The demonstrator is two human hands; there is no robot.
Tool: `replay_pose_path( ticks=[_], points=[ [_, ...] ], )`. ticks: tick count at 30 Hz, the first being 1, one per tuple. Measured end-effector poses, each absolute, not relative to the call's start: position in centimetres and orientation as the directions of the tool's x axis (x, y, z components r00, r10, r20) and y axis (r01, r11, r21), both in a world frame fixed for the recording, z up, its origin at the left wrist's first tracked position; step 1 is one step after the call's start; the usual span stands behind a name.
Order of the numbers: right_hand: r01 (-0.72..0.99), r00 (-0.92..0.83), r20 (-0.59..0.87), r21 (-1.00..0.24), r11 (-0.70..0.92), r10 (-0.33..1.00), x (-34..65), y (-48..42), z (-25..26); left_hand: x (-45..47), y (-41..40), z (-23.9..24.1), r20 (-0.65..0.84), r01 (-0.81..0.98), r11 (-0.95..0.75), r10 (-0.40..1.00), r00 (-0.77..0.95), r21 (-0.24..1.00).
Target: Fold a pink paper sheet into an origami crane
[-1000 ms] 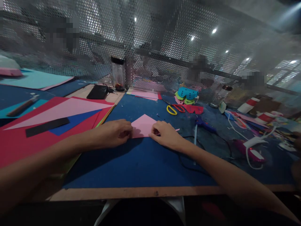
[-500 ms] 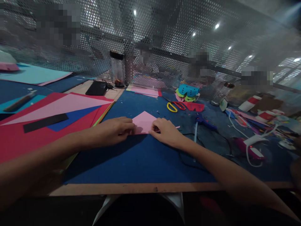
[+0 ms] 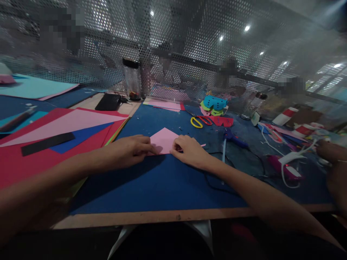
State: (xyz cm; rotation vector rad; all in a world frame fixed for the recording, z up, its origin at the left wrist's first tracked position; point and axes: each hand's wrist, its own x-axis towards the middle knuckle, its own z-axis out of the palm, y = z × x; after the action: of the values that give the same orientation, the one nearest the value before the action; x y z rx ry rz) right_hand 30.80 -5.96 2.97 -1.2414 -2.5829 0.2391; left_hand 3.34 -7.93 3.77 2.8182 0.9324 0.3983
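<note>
A folded pink paper [image 3: 163,140] lies on the blue mat [image 3: 151,180] in the middle of the table, its point facing away from me. My left hand [image 3: 129,150] rests on the paper's left corner with the fingers curled and pressed together on its lower edge. On the right corner sits my right hand [image 3: 189,151], fingers bent and pinching the paper's edge. A thin pink strip sticks out to the right from under that hand.
Red, pink and blue sheets [image 3: 54,137] are stacked at left with a black strip on top. Yellow and red scissors [image 3: 200,121], coloured foam cut-outs [image 3: 215,106], a blue glue gun [image 3: 234,139] and cables lie right. Another person's arm [image 3: 332,162] is at far right. A perforated metal screen stands behind.
My left fingers have stretched a little further right along the paper's lower edge. Another person's arm has come into view at the far right. The view drifted slightly.
</note>
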Motion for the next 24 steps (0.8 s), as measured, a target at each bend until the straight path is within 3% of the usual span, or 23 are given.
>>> replay_pose_path(
  ticks=[24],
  points=[
    [0.74, -0.597, 0.167, -0.264, 0.619, 0.785, 30.64, -6.1, 2.97, 3.59, -8.24, 3.39, 0.18, 0.585, -0.807, 0.59, 0.787, 0.083]
  ],
)
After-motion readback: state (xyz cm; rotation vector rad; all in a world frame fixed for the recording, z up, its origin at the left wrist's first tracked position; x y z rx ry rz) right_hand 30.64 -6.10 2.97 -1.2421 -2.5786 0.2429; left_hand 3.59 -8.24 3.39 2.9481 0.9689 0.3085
